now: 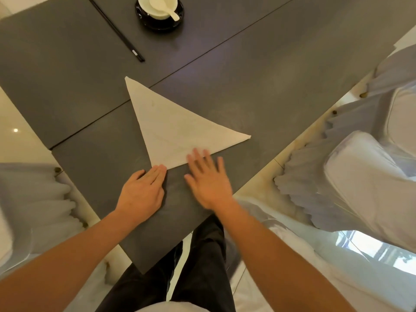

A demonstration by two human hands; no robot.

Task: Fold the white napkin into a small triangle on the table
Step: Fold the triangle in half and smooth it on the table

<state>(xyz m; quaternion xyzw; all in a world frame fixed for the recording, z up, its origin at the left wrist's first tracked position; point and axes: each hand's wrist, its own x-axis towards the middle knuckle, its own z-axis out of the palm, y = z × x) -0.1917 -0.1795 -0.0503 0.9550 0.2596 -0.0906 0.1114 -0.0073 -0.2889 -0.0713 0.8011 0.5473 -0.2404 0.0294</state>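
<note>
White cloth napkin (pixel 175 129), already a large flat triangle, on the dark grey table (pixel 67 86), just ahead of both hands. Long edge slanting from far-left tip to right-hand tip; near corner at the left fingertips. Left hand (pixel 141 192) flat, fingers together, pinning that corner, gripping nothing. Right hand (pixel 208 181) spread open, blurred, fingertips over the near edge, holding nothing. Probably another fold needed, right tip the likeliest to lift.

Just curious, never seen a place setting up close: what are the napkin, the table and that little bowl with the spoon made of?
Napkin: seemingly woven cloth, matte white, thick layered edges.
Table: dark grey, matte, stone-like slab or laminate; unclear which.
Bowl and spoon: glossy white, likely porcelain.
</note>
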